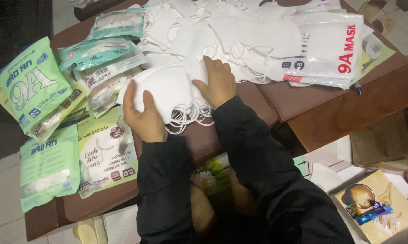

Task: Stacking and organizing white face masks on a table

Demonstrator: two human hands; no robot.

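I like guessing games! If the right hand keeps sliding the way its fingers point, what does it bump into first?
Probably the loose pile of white masks just beyond the right hand, past the stack of masks it presses on.
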